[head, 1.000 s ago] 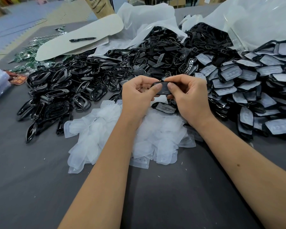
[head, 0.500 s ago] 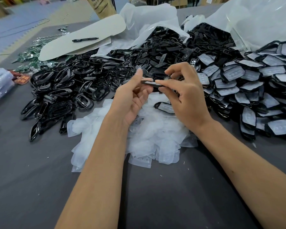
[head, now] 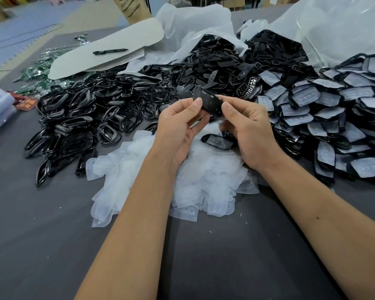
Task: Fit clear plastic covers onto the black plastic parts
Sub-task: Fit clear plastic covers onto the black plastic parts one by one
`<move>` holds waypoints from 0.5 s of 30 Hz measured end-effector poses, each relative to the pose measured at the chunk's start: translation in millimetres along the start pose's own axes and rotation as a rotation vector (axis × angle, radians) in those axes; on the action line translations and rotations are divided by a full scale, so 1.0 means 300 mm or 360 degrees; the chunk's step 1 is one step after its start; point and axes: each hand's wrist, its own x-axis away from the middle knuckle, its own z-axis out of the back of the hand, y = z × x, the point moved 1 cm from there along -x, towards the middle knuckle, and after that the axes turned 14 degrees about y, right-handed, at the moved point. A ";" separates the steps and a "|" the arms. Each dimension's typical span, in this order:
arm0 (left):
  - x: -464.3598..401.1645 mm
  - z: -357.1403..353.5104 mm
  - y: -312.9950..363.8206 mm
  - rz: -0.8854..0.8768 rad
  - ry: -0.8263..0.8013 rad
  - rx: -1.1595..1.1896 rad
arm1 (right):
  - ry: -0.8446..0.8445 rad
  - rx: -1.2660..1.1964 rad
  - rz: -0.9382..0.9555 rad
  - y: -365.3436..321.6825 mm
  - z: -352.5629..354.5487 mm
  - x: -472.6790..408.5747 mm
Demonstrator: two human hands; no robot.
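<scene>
I have the black part (head: pixel 210 102) pinched between both thumbs and fingers, left hand (head: pixel 180 126) and right hand (head: pixel 247 128), raised above the heap of clear covers (head: pixel 160 180). I judge it's being checked after fitting; next, set it with the covered parts (head: pixel 312 105). Its long axis slants from upper left down right.

Both hands, left hand (head: pixel 180 126) and right hand (head: pixel 250 131), pinch one black part (head: pixel 210 102) above the clear covers pile (head: pixel 160 182) on the grey worktop (head: pixel 41 234).
</scene>
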 end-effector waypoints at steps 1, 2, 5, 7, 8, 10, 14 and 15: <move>0.001 -0.001 0.000 0.0016 0.0012 0.0008 | -0.0019 -0.0039 -0.0034 0.002 0.001 -0.002; 0.000 -0.001 0.000 0.0025 0.0025 0.0011 | -0.0024 -0.0058 -0.0050 0.005 0.003 -0.004; 0.001 -0.005 -0.002 0.0017 0.0042 -0.0008 | 0.0032 -0.0109 -0.0091 0.014 0.010 -0.010; 0.002 -0.008 -0.006 0.0007 0.0034 -0.0045 | 0.0072 -0.0168 -0.0120 0.016 0.013 -0.012; 0.002 -0.009 -0.008 0.0007 0.0031 -0.0063 | 0.0074 -0.0195 -0.0130 0.014 0.014 -0.013; 0.001 -0.010 -0.010 0.0008 0.0024 -0.0092 | 0.0064 -0.0240 -0.0155 0.009 0.017 -0.014; -0.001 -0.012 -0.010 -0.0018 0.0018 -0.0138 | 0.0025 -0.0281 -0.0185 0.002 0.017 -0.014; -0.002 -0.012 -0.009 -0.0023 0.0022 -0.0137 | 0.0021 -0.0275 -0.0184 0.001 0.017 -0.013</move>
